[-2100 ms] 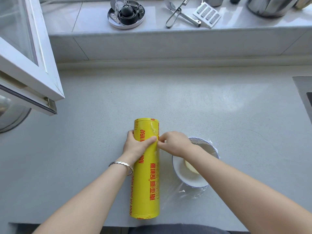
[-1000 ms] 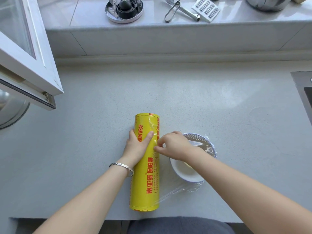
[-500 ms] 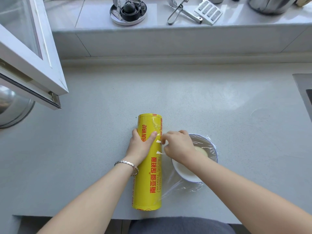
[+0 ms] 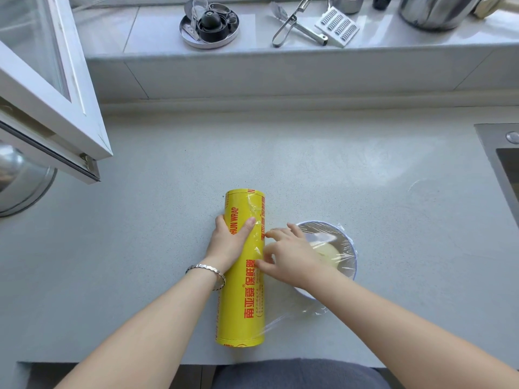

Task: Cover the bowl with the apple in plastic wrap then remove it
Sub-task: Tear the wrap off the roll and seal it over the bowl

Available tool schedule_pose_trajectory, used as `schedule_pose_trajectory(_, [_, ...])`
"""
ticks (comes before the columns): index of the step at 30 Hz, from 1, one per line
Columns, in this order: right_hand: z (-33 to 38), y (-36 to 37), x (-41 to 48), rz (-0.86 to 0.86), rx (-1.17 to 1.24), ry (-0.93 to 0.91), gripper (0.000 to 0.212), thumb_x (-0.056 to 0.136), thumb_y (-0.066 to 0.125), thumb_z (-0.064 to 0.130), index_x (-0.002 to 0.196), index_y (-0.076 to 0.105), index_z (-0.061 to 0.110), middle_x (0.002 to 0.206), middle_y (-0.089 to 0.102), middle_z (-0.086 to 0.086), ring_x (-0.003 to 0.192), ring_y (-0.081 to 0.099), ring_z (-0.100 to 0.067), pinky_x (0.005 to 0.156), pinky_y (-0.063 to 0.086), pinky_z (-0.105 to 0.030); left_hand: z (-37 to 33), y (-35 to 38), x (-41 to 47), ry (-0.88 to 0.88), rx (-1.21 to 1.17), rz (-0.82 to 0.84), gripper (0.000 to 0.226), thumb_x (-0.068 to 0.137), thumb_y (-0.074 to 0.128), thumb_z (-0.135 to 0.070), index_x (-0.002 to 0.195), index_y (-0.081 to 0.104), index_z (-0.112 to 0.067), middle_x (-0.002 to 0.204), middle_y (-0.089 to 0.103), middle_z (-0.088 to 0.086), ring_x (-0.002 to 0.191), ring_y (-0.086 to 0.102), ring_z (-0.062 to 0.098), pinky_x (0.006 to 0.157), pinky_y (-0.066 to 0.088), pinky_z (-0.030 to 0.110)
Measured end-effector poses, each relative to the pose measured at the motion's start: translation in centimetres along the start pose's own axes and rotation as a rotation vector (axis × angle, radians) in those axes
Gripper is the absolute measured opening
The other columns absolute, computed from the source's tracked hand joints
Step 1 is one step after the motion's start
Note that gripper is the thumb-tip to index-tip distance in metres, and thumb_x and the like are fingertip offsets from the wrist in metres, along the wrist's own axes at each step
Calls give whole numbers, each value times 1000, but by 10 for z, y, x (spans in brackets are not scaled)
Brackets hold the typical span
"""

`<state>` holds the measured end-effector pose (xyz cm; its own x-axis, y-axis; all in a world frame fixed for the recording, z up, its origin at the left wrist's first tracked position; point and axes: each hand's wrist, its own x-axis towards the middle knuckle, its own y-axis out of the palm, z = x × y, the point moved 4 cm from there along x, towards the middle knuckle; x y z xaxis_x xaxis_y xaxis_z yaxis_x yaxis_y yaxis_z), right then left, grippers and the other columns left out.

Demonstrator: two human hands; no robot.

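Both my bare forearms reach in from the near edge and converge. My left hand (image 4: 229, 244) grips the yellow cylindrical roll of plastic wrap (image 4: 244, 304), thumb lying across its top, fingers curled down its left side, a silver bracelet (image 4: 206, 269) on the wrist. My right hand (image 4: 292, 255) is palm down, its fingers spread, fingertips (image 4: 268, 234) touching the roll's right side.

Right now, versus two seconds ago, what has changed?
The right hand has gone from a pinch at the film to fingers spread along the bowl-side edge of the plastic wrap roll. The left hand still grips the roll; roll and film-covered bowl have stayed put.
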<state>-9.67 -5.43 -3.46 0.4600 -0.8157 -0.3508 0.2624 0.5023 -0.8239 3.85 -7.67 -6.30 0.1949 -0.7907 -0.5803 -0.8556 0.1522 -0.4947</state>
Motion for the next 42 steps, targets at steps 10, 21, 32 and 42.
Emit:
schedule_pose_trajectory(10, [-1,4,3,-251,34,64,11,45,59,23,35,60,20,64,74,7,70,72,-8,77,55,-39,-3,2,-1,10,17,10,73,81,55,-56,134,27,-15,126,53,9,104,57,27,78,45,33])
schedule_pose_trajectory(21, [0,3,-12,-204,-56,-6,15,58,54,22,47,65,25,68,68,3,74,69,-23,77,56,-46,11,0,-18,18,102,39,116,60,82,-45,145,6,-20,143,31,12,128,40,28,103,37,41])
schedule_pose_trajectory(32, [14,16,-29,-101,-34,-30,56,74,30,55,70,72,20,88,67,-1,101,56,-20,111,30,-40,25,3,-21,-57,-50,52,97,68,74,-48,140,19,-16,133,50,11,114,55,29,94,48,46])
schedule_pose_trajectory(42, [18,28,-25,-335,21,51,32,59,42,33,37,63,22,64,71,7,81,71,-17,86,50,-47,19,6,-24,-22,-14,19,95,67,76,-48,138,21,-16,133,49,11,115,54,29,95,48,45])
